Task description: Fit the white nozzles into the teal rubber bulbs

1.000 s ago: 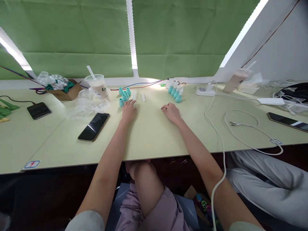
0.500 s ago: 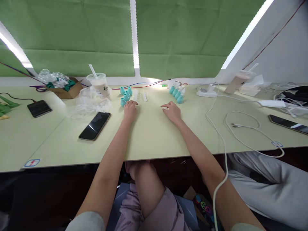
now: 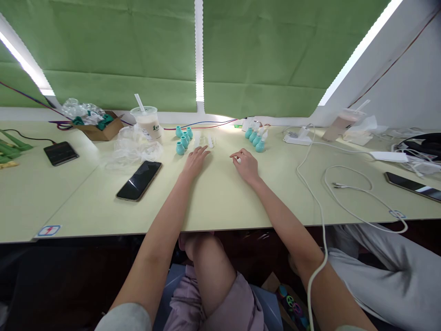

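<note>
The tabletop [image 3: 213,207] bears everything. The left hand [image 3: 195,162] is spread, empty; the right hand [image 3: 246,166] is curled (whether around something, one cannot tell). Work looks partway: tipped bottles [image 3: 260,146] stand right, bare bottles [image 3: 180,148] left, loose white pieces [image 3: 211,142] between.

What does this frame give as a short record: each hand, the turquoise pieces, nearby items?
left hand: fingers spread, low over the table, near small white parts; contact unclear
right hand: thumb and forefinger curled toward each other; any held item too small to tell
left cluster: turquoise pieces without white tops
right row: white-topped turquoise pieces
beside left forearm: black phone
farther back, left: lidded cup with straw, cardboard box
</note>
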Available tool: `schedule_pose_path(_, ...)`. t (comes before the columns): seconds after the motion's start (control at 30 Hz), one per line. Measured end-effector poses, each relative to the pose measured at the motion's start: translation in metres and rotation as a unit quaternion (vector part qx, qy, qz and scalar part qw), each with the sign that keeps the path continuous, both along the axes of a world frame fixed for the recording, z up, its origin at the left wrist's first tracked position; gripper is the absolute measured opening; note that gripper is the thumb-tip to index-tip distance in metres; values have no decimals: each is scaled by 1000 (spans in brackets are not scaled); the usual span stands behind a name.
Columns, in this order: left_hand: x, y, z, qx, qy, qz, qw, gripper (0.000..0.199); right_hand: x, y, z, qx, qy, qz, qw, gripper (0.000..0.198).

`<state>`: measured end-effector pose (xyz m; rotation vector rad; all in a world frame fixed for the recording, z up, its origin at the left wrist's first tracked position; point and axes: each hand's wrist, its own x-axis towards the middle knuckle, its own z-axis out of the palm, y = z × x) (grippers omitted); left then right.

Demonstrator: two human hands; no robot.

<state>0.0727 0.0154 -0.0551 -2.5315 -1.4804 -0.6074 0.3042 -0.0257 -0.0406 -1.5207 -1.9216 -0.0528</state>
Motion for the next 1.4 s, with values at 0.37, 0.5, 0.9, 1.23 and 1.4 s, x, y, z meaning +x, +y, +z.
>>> schedule_pose_path(0.37, 2, 0, -1, -42, -17, -29, 999, 58, 1, 0, -4, 36, 6, 15, 999, 27)
schedule_pose_path(0.5, 4, 5, -1, -52, -85, -43, 994, 56, 1, 0, -4, 39, 17, 17, 999, 26)
schedule_pose_path(0.9, -20, 24, 16, -86, -570, 47, 816, 41, -90, 44, -3, -12, -135, 34, 990, 34)
schedule_pose_path(1.23, -22, 20, 18, -173, -636, -14, 752, 47, -118, 111, -21, -5, -50, -59, 997, 23)
schedule_pose_path(1.4, -21, 21, 16, -193, -650, -46, 734, 35, -115, 112, -22, 3, -10, -70, 998, 22)
